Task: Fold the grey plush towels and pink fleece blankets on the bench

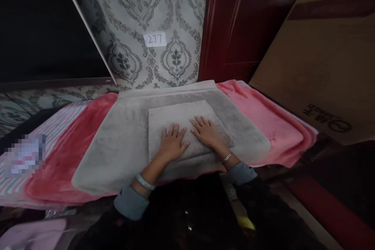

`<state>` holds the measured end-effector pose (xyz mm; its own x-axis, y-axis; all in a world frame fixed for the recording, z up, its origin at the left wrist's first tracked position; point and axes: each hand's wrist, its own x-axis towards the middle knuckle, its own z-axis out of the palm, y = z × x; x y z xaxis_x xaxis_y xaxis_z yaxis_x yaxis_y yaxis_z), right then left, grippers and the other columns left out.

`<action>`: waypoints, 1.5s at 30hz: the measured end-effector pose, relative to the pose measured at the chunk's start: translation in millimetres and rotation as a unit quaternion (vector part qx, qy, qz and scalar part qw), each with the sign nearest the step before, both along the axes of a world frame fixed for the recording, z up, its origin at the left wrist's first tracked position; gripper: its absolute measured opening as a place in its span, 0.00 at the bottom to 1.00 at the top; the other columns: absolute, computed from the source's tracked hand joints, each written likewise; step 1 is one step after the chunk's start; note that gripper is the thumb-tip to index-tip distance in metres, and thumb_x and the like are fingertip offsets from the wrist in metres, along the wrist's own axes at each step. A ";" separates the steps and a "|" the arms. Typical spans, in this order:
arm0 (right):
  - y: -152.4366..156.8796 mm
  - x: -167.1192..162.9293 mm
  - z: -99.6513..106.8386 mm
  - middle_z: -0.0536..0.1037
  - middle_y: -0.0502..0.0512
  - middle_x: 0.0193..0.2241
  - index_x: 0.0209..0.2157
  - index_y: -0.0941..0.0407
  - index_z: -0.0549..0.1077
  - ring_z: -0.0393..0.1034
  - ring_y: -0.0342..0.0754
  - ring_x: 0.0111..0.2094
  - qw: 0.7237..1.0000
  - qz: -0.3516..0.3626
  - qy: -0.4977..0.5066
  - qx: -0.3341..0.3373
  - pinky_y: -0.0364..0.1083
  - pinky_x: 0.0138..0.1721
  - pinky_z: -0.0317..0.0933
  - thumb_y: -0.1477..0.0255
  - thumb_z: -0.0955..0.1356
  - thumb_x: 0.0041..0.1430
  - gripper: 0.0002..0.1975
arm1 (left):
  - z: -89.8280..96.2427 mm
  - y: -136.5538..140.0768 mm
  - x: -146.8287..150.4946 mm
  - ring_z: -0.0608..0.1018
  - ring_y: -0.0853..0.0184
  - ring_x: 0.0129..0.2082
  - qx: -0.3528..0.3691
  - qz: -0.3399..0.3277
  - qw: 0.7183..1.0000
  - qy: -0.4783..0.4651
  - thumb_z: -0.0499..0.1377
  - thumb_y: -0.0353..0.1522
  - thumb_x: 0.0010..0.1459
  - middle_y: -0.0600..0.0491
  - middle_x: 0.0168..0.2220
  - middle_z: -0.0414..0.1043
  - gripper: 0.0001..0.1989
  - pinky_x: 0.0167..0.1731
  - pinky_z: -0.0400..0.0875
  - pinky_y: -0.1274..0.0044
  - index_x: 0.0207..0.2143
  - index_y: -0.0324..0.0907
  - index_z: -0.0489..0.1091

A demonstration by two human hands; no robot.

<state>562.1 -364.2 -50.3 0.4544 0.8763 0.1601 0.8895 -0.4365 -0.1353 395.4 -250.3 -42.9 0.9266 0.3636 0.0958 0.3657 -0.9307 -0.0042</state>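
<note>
A folded grey plush cloth (181, 115), roughly square, lies on top of a larger grey plush cloth (117, 152) spread out flat. My left hand (172, 143) rests palm down on the left part of the folded piece, its fingers spread. On the right part lies my right hand (207, 133), also flat with the fingers apart. Neither hand grips anything. Both press on the upper surface, and the cloth beneath the palms is hidden.
Under the grey cloth is a pink and red blanket (263, 121), with a striped cloth (55, 129) at the left. A dark screen (49, 27) stands at the back left. A large cardboard box (328, 58) leans at the right. A paper marked 277 (155, 40) is on the wall.
</note>
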 end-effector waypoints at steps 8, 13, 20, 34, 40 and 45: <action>0.4 3.7 -1.9 0.56 0.56 0.69 0.67 0.52 0.61 0.44 0.56 0.70 0.997 0.006 0.062 0.048 0.61 0.68 0.40 0.63 0.57 0.71 0.26 | 0.1 26.7 -48.5 0.51 0.50 0.71 0.012 0.070 0.997 -0.012 0.46 0.45 0.68 0.37 0.71 0.46 0.33 0.66 0.48 0.53 0.69 0.37 0.52; -6.9 19.7 -8.7 0.61 0.57 0.67 0.66 0.52 0.61 0.52 0.50 0.68 0.878 -0.012 0.359 0.317 0.56 0.68 0.45 0.54 0.54 0.69 0.30 | 10.1 28.2 -68.0 0.55 0.47 0.70 -0.002 0.103 0.995 -0.014 0.47 0.42 0.68 0.37 0.70 0.51 0.32 0.66 0.45 0.47 0.68 0.33 0.55; -18.1 30.2 -19.0 0.64 0.57 0.65 0.63 0.45 0.62 0.66 0.48 0.60 0.569 -0.011 0.637 0.519 0.55 0.62 0.58 0.46 0.53 0.66 0.31 | 26.0 -28.3 -1.8 0.57 0.53 0.69 -0.024 -0.005 0.998 -0.052 0.47 0.36 0.68 0.40 0.68 0.56 0.25 0.66 0.50 0.53 0.65 0.37 0.59; -20.0 24.0 -36.4 0.72 0.53 0.57 0.49 0.45 0.74 0.66 0.52 0.60 0.483 0.020 0.671 0.561 0.61 0.66 0.53 0.47 0.65 0.61 0.23 | -9.2 -27.4 -5.1 0.54 0.49 0.70 0.017 0.008 0.999 -0.048 0.49 0.45 0.66 0.36 0.70 0.50 0.33 0.66 0.48 0.52 0.68 0.36 0.56; -20.3 21.5 -36.9 0.72 0.55 0.57 0.50 0.46 0.75 0.66 0.54 0.60 0.488 0.030 0.667 0.562 0.61 0.66 0.53 0.46 0.67 0.58 0.25 | -16.4 7.9 -60.1 0.54 0.47 0.70 0.041 0.073 0.994 -0.071 0.48 0.45 0.66 0.34 0.70 0.50 0.35 0.64 0.53 0.51 0.67 0.31 0.56; -17.8 13.1 -32.2 0.72 0.56 0.58 0.47 0.48 0.75 0.67 0.55 0.59 0.511 0.014 0.644 0.568 0.61 0.64 0.55 0.47 0.70 0.55 0.25 | -20.7 20.2 -82.3 0.54 0.51 0.70 0.017 0.089 0.991 -0.093 0.45 0.42 0.68 0.37 0.70 0.51 0.32 0.64 0.56 0.52 0.67 0.32 0.56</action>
